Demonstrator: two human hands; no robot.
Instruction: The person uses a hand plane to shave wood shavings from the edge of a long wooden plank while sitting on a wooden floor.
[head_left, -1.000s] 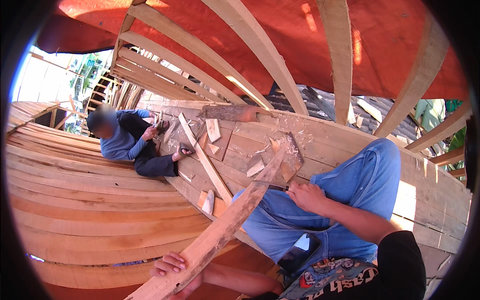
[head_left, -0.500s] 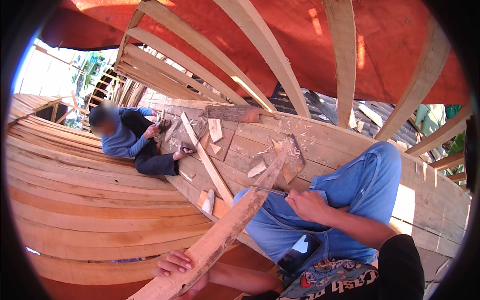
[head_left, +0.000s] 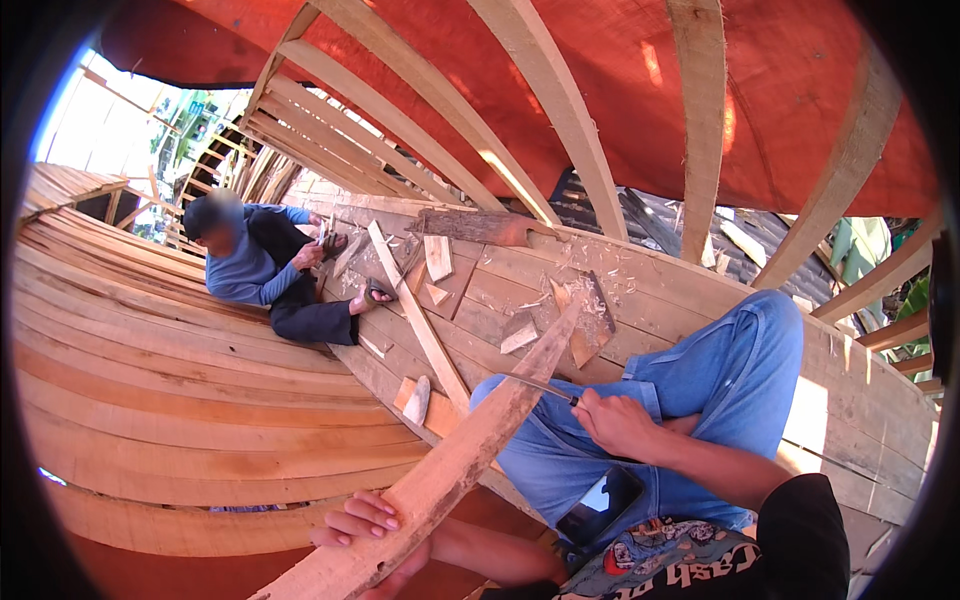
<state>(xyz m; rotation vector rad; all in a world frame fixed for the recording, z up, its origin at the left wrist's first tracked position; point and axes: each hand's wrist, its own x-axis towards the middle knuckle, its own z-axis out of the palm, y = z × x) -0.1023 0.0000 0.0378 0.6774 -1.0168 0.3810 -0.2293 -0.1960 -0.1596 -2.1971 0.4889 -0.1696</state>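
Observation:
A long, rough-edged wooden plank slants across in front of me, its narrow far end by a dark-edged wood block. Fingers of my left hand wrap over the near part of the plank, with the thumb side beneath it. My right hand is closed round the handle of a knife. The blade lies against the plank's right edge, past its middle. Most of the handle is hidden in my fist. A dark phone rests on my lap.
Wood shavings and offcuts litter the plank deck; a narrow batten lies among them. Curved wooden ribs rise at the far side before a red tarp. At left, another person sits holding something.
The view has shifted slightly, so the surroundings sit a little lower and to the right. Both hands keep their hold, and the knife stays at about the same place on the plank.

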